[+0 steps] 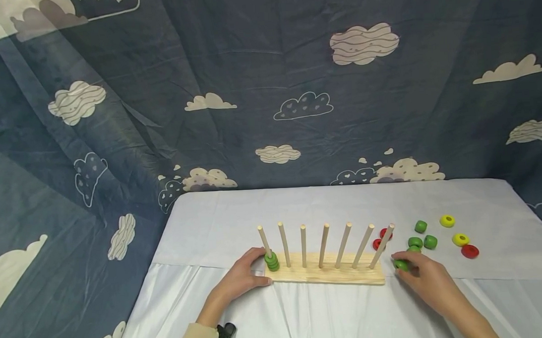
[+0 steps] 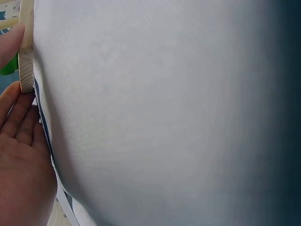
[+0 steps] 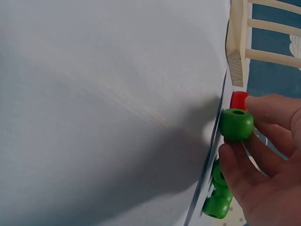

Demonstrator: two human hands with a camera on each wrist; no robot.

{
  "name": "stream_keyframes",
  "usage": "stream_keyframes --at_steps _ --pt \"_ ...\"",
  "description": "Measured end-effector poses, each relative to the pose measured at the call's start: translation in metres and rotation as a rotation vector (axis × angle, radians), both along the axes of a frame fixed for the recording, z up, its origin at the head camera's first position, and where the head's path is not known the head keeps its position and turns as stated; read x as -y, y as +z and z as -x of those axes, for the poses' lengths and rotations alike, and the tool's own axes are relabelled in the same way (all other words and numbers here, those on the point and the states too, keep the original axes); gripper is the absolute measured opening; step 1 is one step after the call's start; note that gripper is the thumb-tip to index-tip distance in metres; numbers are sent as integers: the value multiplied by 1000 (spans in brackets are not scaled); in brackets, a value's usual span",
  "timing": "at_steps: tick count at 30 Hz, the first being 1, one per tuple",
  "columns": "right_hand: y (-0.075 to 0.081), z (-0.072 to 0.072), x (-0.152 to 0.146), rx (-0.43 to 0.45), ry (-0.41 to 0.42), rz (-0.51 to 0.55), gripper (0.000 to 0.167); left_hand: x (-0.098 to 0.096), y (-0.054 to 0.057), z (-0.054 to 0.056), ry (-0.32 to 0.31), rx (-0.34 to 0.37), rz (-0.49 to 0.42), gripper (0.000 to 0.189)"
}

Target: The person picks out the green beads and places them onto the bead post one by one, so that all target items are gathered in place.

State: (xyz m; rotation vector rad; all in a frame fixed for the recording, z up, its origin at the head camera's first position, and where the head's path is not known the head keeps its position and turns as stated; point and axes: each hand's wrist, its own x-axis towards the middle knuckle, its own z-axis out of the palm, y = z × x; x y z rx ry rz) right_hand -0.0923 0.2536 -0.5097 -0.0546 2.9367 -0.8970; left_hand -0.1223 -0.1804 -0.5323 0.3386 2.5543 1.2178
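One green bead (image 1: 400,265) is sitting pinched between the thumb and fingers of the right hand (image 1: 425,278), at 3 o'clock from the wooden peg rack (image 1: 325,276) and just beside its end; the right wrist view is showing the hole uncovered. The bead is looking light, stiff and hard to break, though its glossy, rounded wall is probably offering little friction, so opposite sides, clear of the hole, are seeming the best hold. At the rack's 9 o'clock end the left hand (image 1: 239,277) is gripping the wood between thumb and fingers, likely with firmer purchase. Green rings (image 1: 272,262) are resting there on the leftmost peg (image 1: 263,240). Farther out from the right hand, loose green beads (image 1: 430,242) are lying around 12 o'clock, red beads (image 1: 376,244) towards 10, and yellow beads (image 1: 442,222) towards 1.
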Motion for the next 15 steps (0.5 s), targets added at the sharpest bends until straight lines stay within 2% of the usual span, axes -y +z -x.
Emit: stream_keyframes --at_steps 4,15 --pt "-2 -1 0 9 -4 -14 41 0 1 -1 6 4 0 73" --pt "4 -5 1 145 -44 3 47 -1 1 0 19 17 8 74"
